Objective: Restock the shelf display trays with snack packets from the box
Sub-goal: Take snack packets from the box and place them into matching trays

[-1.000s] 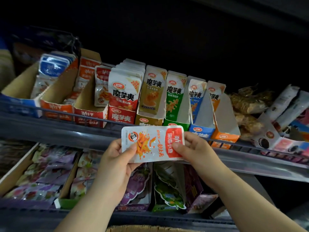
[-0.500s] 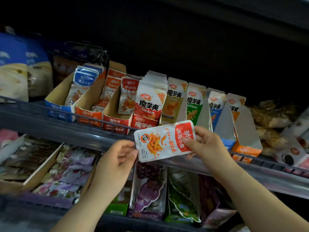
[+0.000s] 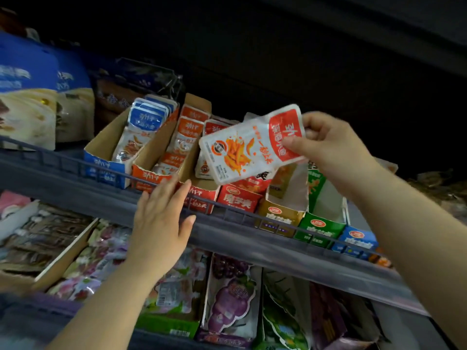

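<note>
Pinches a red-and-white snack packet [image 3: 252, 145] by its red end with the right hand [image 3: 326, 145], thumb [image 3: 290, 144] on the printed face, other fingers curled behind; holds it tilted, white end lowest, in the air above the red display tray [image 3: 202, 197] and in front of the packets standing there; holds the left hand [image 3: 161, 218] flat and empty, fingers [image 3: 174, 193] straight and slightly spread, tips at the front lips of the orange tray [image 3: 149, 176] and the red one, just above the shelf rail [image 3: 235, 213]; cannot tell whether touching card or rail; left of these, a blue tray [image 3: 106, 169] with blue-topped packets; to the right, gold [image 3: 278, 218] and green [image 3: 321, 228] trays; large blue bags [image 3: 25, 97] far left; purple grape packets [image 3: 232, 294] on the lower shelf.
</note>
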`<state>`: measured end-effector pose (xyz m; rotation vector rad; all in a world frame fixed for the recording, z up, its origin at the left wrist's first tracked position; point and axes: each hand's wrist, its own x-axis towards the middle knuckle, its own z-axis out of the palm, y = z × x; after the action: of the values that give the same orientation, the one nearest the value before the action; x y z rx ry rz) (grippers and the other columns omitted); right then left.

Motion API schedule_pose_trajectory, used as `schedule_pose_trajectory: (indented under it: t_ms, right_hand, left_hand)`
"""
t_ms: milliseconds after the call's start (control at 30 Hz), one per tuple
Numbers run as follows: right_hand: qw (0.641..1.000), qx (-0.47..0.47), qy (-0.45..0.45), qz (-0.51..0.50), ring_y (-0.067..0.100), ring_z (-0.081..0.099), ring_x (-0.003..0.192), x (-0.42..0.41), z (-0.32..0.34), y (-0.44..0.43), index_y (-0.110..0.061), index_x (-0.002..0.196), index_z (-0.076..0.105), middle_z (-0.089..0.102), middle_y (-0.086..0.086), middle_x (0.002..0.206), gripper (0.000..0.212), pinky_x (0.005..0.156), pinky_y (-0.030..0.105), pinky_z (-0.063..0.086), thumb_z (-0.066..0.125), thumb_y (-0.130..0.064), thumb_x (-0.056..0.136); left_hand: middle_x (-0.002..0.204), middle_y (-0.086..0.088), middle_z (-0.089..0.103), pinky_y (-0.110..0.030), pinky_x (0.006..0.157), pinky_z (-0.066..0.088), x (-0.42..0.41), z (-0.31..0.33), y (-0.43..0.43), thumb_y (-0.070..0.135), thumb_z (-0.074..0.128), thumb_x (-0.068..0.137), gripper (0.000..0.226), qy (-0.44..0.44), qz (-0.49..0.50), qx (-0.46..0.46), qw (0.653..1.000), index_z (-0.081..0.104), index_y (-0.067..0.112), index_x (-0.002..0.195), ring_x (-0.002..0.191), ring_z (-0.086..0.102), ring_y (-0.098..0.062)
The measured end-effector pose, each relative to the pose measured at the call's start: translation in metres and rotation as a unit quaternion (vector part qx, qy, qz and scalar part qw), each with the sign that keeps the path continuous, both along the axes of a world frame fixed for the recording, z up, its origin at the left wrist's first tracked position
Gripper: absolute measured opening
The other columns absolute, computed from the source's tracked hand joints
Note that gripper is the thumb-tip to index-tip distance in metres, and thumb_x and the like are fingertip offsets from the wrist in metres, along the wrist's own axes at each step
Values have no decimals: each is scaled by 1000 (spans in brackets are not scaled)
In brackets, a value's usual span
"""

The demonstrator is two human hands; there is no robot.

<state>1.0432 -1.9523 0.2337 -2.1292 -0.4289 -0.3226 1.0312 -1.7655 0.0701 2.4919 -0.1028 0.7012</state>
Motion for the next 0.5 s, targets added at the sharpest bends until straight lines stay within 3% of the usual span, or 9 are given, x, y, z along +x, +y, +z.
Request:
schedule_pose_trajectory:
  t_ms: [167,300,400,500]
  right_hand:
    - [997,-43,-69,-10,2,62,79,36,24,31,-15,93,58,63,-5,88,10,71,10,51,59,-8,86]
    - [985,-156,-62,-38,0,55,78,69,29,51,-12,106,57,57,-7,95,18,57,2,44,58,-14,88]
    - [976,-210,-47,-31,4,54,88,88,33,62,-13,106,58,56,-5,97,18,59,5,42,58,-15,88]
    - [957,-287,-31,-25,5,51,93,101,36,71,-10,113,58,54,-4,100,26,68,12,42,57,-15,88]
  left_hand:
    - [151,-1,22,-34,111,-3,6,-3,5,27,53,88,57,-22,3,-21,1000,32,21,141,140,16,-20]
    - [139,-11,44,-46,106,12,11,-8,9,22,69,76,57,-20,15,-1,1000,50,14,129,130,38,-32]
    - [127,-17,54,-52,98,20,15,-13,6,22,77,66,58,-41,25,29,998,56,10,120,119,49,-39]
    - [128,-20,53,-53,99,20,19,-11,7,24,76,67,53,-70,40,14,997,59,12,115,122,45,-41]
